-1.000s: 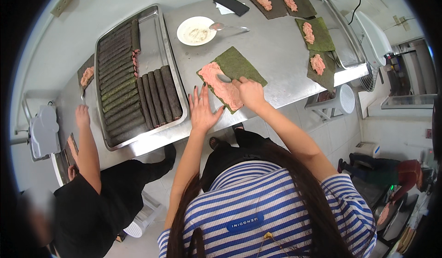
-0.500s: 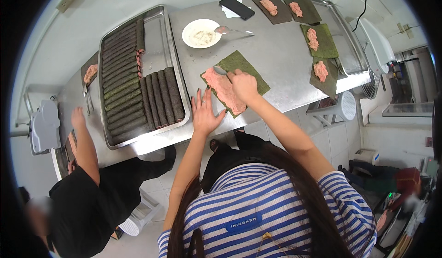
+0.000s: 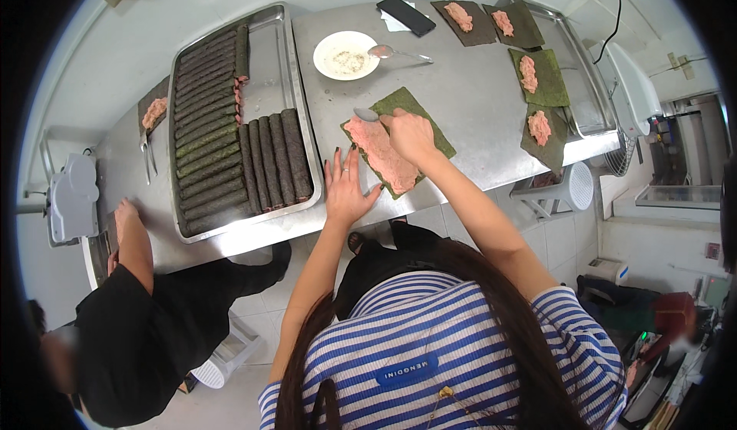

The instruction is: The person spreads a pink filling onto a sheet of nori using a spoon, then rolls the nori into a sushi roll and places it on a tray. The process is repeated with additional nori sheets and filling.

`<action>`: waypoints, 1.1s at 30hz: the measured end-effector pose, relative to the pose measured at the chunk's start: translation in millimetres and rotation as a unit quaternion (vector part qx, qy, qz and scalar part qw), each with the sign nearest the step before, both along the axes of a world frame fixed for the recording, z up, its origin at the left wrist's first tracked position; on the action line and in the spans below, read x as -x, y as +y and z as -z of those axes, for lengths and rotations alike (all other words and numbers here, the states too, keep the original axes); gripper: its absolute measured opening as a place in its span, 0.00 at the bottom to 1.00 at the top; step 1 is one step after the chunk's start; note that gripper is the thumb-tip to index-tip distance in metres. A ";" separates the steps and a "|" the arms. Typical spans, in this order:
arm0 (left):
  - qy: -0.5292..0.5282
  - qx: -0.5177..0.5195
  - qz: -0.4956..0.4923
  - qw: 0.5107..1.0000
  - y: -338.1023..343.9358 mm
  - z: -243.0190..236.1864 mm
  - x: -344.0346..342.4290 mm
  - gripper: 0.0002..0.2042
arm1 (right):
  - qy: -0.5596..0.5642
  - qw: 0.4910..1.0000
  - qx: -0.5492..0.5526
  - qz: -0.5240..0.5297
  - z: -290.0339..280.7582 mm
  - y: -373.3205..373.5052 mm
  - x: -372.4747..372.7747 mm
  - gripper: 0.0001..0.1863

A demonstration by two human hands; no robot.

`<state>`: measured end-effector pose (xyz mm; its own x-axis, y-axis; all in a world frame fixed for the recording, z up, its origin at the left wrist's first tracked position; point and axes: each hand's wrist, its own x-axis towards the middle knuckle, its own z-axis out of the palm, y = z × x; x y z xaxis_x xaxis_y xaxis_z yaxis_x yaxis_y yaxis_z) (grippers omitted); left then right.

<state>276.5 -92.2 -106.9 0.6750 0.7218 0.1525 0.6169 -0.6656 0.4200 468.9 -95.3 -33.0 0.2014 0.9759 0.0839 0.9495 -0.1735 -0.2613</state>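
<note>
A green seaweed sheet (image 3: 401,100) lies on the steel table in front of me. Pink minced-meat paste (image 3: 384,156) is spread in a band along its left side. My right hand (image 3: 412,137) is closed around a spoon, whose metal bowl (image 3: 366,114) rests at the far end of the paste; the fingers hide its handle. My left hand (image 3: 350,192) lies flat with fingers spread, beside the sheet's left edge and close to the tray's corner.
A steel tray (image 3: 302,123) of dark seaweed rolls (image 3: 207,134) stands left. Beyond the sheet are a white bowl (image 3: 328,55), another spoon (image 3: 407,54) and a black phone (image 3: 407,16). Several paste-topped sheets (image 3: 553,84) lie right. A co-worker's hand (image 3: 127,219) is at the left table edge.
My right hand and the spoon stay near the paste's far end, with little movement. The co-worker's hand has come down toward the table edge. The whole view has shifted slightly.
</note>
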 end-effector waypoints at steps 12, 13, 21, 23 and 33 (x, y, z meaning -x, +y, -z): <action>-0.028 -0.008 -0.002 1.000 -1.7 2.7 -0.3 0.45 | -0.032 0.980 0.161 -0.112 -19.4 -45.0 -14.5 0.11; -0.025 -0.011 -0.003 1.000 -1.1 3.6 0.0 0.45 | -0.015 0.985 0.139 -0.101 -24.1 -35.5 -20.1 0.12; -0.022 -0.010 -0.006 1.000 -1.1 1.0 0.2 0.44 | -0.122 0.982 -0.040 -0.139 4.9 7.3 -43.4 0.12; -0.024 -0.013 -0.005 1.000 -1.3 1.0 0.0 0.44 | -0.114 0.983 -0.050 -0.132 12.7 14.5 -49.1 0.11; -0.020 -0.021 -0.006 1.000 -1.5 0.1 -0.2 0.44 | -0.078 0.993 -0.013 -0.082 -2.5 22.7 -50.6 0.15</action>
